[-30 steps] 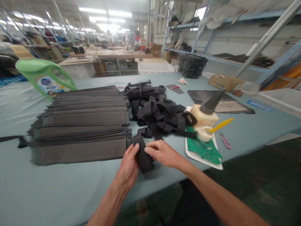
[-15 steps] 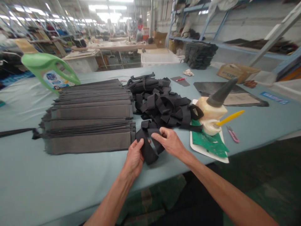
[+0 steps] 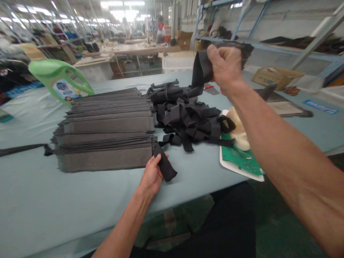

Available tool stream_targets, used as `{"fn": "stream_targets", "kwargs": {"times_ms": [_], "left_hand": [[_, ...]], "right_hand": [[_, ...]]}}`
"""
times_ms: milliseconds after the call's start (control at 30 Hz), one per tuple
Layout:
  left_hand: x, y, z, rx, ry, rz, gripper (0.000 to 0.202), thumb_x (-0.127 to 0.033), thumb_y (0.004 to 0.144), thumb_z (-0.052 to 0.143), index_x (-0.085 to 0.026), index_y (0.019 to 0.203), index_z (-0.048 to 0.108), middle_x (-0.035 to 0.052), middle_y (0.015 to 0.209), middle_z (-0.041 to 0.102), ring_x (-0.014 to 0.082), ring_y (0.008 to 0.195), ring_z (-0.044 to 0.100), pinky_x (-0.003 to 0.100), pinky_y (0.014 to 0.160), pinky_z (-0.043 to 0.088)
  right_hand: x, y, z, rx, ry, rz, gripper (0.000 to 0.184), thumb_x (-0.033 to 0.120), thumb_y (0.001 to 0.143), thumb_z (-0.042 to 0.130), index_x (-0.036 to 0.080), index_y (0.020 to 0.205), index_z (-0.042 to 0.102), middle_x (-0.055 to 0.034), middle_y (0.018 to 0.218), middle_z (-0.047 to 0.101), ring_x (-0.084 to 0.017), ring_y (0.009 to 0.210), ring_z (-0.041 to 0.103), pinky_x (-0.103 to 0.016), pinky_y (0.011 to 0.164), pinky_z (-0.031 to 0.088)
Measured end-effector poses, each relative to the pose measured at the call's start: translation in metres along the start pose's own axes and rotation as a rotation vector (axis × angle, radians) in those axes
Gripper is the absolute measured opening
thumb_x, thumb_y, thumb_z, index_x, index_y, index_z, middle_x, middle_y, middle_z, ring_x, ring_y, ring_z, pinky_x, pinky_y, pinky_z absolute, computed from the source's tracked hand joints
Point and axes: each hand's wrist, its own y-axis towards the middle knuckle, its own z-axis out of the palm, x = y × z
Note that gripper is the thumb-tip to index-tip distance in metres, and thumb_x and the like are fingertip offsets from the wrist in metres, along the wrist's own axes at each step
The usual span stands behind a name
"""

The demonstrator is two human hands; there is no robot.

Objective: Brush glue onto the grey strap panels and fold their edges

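My left hand (image 3: 153, 174) is closed on a black fabric strip (image 3: 167, 167), thumb on top, beside the near right corner of the stacked dark fabric panels (image 3: 107, 159). Raised high over the table, my right hand (image 3: 227, 64) is closed round a second black strip (image 3: 202, 68) that hangs in a loop to its left. Below it, a tangled pile of black strips (image 3: 188, 120) lies right of the panels, and a tied bundle of dark strips (image 3: 166, 94) rests behind that pile. Whether the two held strips join cannot be seen.
A green detergent bottle (image 3: 60, 77) stands at the back left. On the right, my forearm partly covers a white tray (image 3: 225, 163) with a green sheet (image 3: 239, 160) and a pale block (image 3: 234, 123). A cardboard box (image 3: 276, 77) sits at the back right, near a metal shelf (image 3: 268, 48).
My right hand has moved up and away to the right, carrying a black strip off the table. My left hand stays near the panels' corner, still holding its strip.
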Motion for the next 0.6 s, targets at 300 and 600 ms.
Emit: {"fn": "stream_targets", "kwargs": {"times_ms": [300,600], "left_hand": [[-0.003,-0.003,0.012,0.025,-0.043,-0.010,0.008,-0.017,0.090,0.067,-0.015,0.094,0.074,0.0056,0.094,0.079,0.0167,0.083,0.074,0.027,0.082,0.060],[0.004,-0.006,0.012,0.100,-0.007,-0.018,0.011,-0.018,0.085,0.073,-0.014,0.095,0.076,0.0085,0.091,0.081,0.0252,0.093,0.076,0.033,0.085,0.063]], "right_hand": [[-0.026,-0.169,0.011,0.991,0.107,0.169,0.047,0.056,0.097,0.056,0.017,0.074,0.071,-0.0074,0.077,0.073,-0.020,0.072,0.065,-0.029,0.066,0.045],[-0.013,-0.245,0.033,0.884,0.025,0.127,0.028,0.027,0.094,0.060,0.019,0.068,0.066,0.0028,0.065,0.060,-0.013,0.065,0.053,-0.025,0.058,0.027]]}}
